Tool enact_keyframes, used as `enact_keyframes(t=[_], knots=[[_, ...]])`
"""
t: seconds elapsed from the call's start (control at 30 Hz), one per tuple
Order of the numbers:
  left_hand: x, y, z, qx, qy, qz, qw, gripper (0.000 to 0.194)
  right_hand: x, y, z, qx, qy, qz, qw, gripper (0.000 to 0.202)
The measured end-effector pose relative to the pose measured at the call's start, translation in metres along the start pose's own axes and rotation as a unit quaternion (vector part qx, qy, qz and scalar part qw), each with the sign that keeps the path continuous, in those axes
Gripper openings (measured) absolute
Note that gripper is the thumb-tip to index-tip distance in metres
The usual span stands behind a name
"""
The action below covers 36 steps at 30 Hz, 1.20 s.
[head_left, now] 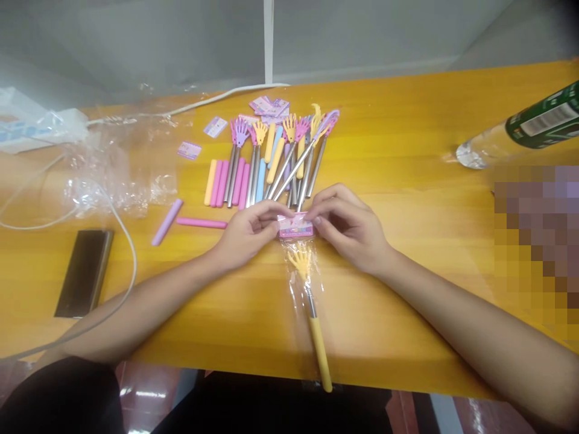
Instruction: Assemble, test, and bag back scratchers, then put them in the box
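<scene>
Nearly closed left fingers and right fingers, card-bound

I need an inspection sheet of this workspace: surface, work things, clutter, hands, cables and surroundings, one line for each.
Surface: yellow-brown table, glossy, wood-like.
Work things: yellow hand-headed stick in a clear bag, under a pink header card; beyond, metal rods with hand-shaped heads, coloured handles and loose cards.
Clutter: dark flat device and crumpled clear plastic at left; green-labelled bottle at right.
Hands: left hand and right hand pinch opposite ends of the header card.
Cables: one pale cable crosses the left forearm in view; a white one runs along the back.
Surroundings: grey wall behind; right side partly pixelated.
</scene>
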<state>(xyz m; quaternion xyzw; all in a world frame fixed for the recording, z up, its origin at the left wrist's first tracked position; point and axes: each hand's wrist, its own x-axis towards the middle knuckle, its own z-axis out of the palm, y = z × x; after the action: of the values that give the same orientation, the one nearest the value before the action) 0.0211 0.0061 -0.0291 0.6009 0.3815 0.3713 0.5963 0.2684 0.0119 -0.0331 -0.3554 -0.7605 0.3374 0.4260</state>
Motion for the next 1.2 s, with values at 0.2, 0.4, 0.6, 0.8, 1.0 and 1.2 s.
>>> enact_keyframes(t=[0.2, 0.4, 0.6, 0.8, 1.0, 1.2], knots=[[-0.001, -0.001, -0.002, -0.050, 0.006, -0.030, 0.998, 0.021, 0.000, 0.002, -0.001, 0.004, -0.007, -0.003, 1.000, 0.013], [-0.001, -0.001, -0.001, -0.031, 0.009, -0.042, 0.999, 0.018, 0.001, 0.000, -0.001, 0.000, -0.017, -0.004, 1.000, 0.013], [0.000, 0.001, -0.001, -0.015, 0.011, -0.024, 1.000, 0.012, 0.000, 0.000, -0.001, 0.009, -0.021, -0.016, 1.000, 0.020], [-0.001, 0.004, 0.003, 0.022, 0.020, -0.023, 0.999, 0.011, -0.006, -0.003, 0.005, 0.093, -0.034, 0.086, 0.991, 0.018], [-0.005, 0.004, 0.007, 0.017, 0.007, -0.024, 1.000, 0.013, -0.013, -0.010, 0.016, 0.036, -0.084, 0.153, 0.984, 0.044], [-0.003, 0.005, 0.008, -0.020, 0.010, -0.034, 0.999, 0.019, -0.012, -0.006, 0.016, 0.097, -0.073, 0.161, 0.979, 0.041]])
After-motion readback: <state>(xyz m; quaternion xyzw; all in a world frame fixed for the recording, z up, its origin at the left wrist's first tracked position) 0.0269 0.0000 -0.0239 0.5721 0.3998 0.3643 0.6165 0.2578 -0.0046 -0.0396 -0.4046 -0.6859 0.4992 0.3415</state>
